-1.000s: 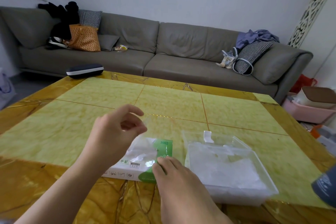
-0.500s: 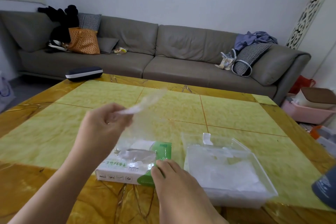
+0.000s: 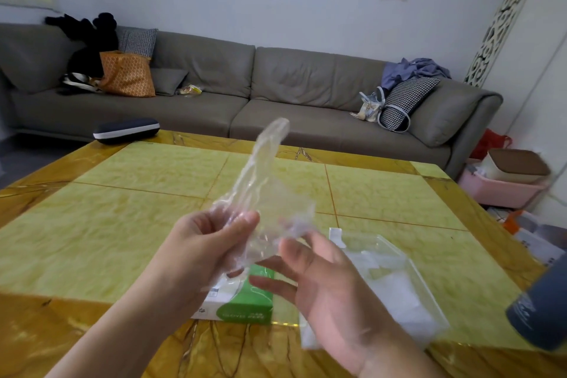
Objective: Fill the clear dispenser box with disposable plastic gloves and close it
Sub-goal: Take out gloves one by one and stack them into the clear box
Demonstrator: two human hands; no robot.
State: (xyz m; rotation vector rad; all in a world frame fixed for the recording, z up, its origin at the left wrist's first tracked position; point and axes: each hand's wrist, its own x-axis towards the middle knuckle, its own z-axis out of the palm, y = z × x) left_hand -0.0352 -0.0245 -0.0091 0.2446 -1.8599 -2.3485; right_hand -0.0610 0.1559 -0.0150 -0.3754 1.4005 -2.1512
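1. A yellow-green tiled table fills the foreground.
2. A dark case with a white stripe lies at the table's far left corner.
3. A grey sofa stands behind the table.
4. A pink bin sits right of the table.

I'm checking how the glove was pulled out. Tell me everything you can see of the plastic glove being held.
The plastic glove is thin, clear, crinkled film, held in the air above the table. One long narrow part sticks up and away, tilted right; the rest bunches lower down. The left hand grips its lower part; the right hand meets its lower right edge with fingers mostly straight. It hangs above the green and white glove carton.
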